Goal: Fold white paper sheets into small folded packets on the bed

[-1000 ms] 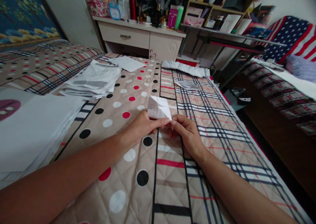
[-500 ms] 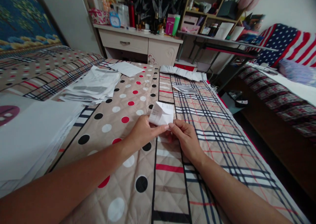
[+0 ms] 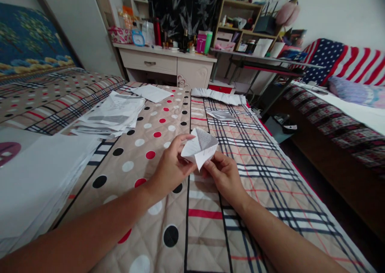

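Note:
Between my two hands is a small folded paper (image 3: 200, 146), white with printed text, spread into a hollow, cup-like shape with a pointed flap towards me. My left hand (image 3: 176, 158) grips its left side, with a finger at the upper rim and the thumb below. Thumb and fingers of my right hand (image 3: 222, 170) pinch its lower right corner; some of those fingertips are hidden behind the paper. Both hands are held over a quilted bedspread (image 3: 168, 201) with dots and plaid bands.
To the left lie a stack of printed sheets (image 3: 111, 110) and a larger pile of white paper (image 3: 45, 176). A folded white sheet (image 3: 152, 92), a pleated paper strip (image 3: 218, 96) and a flat folded paper (image 3: 222, 115) lie farther back. A dresser (image 3: 162, 62) stands beyond the bed.
The folded paper has gone from a flat packet to an opened hollow shape. My left fingers have moved up to its rim. The camera view has tilted slightly upward.

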A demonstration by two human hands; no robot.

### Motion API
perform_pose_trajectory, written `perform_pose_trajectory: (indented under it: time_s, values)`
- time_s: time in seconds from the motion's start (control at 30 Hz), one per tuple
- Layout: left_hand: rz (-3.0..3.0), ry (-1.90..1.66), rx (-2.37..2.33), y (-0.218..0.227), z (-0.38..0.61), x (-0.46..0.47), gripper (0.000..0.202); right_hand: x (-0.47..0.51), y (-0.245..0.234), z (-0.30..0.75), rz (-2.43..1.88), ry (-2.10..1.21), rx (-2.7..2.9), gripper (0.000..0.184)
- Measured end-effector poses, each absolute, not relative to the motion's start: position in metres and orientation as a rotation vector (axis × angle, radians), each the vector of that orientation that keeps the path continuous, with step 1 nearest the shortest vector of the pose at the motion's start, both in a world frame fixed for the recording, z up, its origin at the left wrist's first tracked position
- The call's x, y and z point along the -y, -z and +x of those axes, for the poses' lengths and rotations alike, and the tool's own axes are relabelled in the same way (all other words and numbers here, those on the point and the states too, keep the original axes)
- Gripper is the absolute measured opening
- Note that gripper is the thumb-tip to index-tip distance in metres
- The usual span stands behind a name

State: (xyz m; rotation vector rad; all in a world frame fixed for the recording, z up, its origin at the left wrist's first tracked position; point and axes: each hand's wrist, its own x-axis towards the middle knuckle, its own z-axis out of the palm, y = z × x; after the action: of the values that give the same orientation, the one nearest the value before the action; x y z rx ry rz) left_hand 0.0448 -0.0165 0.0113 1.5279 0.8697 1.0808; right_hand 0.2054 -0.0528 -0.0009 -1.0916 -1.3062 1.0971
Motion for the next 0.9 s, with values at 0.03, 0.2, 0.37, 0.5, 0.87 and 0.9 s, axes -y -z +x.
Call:
perform_pose_trajectory:
  time_s: [0.03,0.2,0.37,0.5,0.87,0.9]
  values:
    - [1.509,-1.09,-0.823,-0.014,0.044,0.018,0.08,0.053,0.001,0.206,-1.079,-1.094,1.299,0.025]
    - [1.445,-1.078,-0.725,-0.022,0.041,0.024,0.11,0.053,0.003,0.204,-1.022,-1.102,1.243,0.02]
    - [1.5,-1.134,-0.784,-0.02,0.037,0.022,0.087,0.055,0.009,0.202,-1.058,-1.111,1.364,0.018]
    - [1.581,-1.17,-0.889,-0.015,0.037,0.016,0.062,0.057,0.005,0.203,-1.11,-1.051,1.407,0.028]
    - [1.545,-1.092,-0.838,-0.015,0.046,0.018,0.042,0.055,-0.003,0.207,-1.042,-1.006,1.169,0.018]
    - [1.519,-1.098,-0.825,-0.015,0.046,0.018,0.041,0.054,-0.002,0.207,-1.036,-1.023,1.148,0.018]
